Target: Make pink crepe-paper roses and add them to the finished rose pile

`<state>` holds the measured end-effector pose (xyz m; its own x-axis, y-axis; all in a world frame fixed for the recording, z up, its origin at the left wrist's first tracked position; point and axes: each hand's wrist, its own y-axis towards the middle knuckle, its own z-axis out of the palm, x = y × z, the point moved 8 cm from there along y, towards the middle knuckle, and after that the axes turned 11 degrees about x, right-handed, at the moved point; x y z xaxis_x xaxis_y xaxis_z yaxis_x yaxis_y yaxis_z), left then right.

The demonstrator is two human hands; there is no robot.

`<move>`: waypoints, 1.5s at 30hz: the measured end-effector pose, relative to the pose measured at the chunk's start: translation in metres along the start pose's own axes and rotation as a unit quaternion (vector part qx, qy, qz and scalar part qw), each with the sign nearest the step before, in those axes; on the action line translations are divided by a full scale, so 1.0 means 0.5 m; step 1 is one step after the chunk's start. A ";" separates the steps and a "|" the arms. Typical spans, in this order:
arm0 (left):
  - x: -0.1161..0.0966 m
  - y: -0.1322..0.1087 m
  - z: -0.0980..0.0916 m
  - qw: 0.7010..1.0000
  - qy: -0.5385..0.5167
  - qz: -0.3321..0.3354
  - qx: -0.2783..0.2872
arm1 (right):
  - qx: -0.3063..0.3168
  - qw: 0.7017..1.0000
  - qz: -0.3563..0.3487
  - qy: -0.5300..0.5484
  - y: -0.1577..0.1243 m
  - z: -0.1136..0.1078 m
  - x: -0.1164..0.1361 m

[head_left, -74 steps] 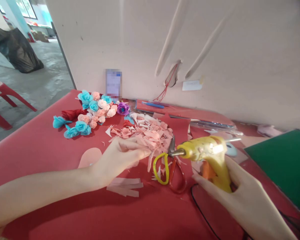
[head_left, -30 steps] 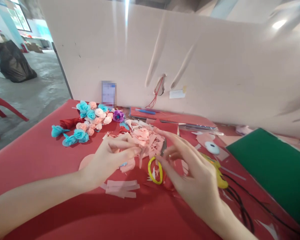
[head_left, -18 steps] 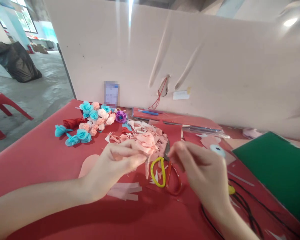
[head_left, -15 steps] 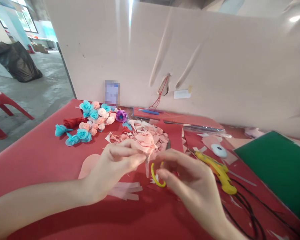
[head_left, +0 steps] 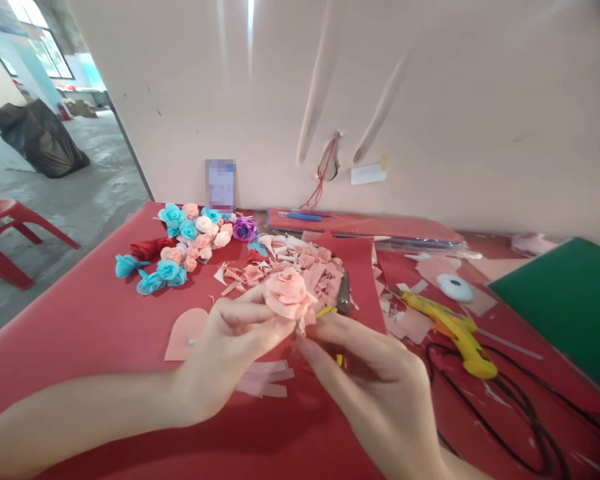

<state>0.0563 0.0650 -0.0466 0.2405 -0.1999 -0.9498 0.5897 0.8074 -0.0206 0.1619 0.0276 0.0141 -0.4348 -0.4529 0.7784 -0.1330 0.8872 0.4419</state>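
Note:
A pink paper rose stands upright between my two hands. My left hand pinches it at its lower left side. My right hand closes thumb and fingers on the short stem below the bloom. A yellow ring-shaped piece shows behind my right fingers, mostly hidden by them. Beyond the rose lies a heap of pink paper scraps, with a dark metal tool at its right side. Left of my left hand is a rounded pink paper piece; pale strips lie beneath the hands.
Blue, pink, red and purple paper flowers lie at the back left of the red table. To the right are a yellow glue gun with black cable, a white oval device and a green board. A pale panel rises behind.
My right hand has moved left onto the rose's stem. The rose is now more upright and clearer of my fingers. The camera view has shifted slightly.

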 end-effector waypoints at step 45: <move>-0.008 0.017 0.067 0.948 -0.195 0.034 0.250 | 0.097 0.808 0.208 0.543 -0.039 0.084 -0.063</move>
<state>0.0861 0.0540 -0.0327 0.4992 -0.4260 -0.7545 0.8315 0.4804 0.2790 0.1409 0.0286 -0.0378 0.5455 0.1715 0.8203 -0.3600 0.9319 0.0446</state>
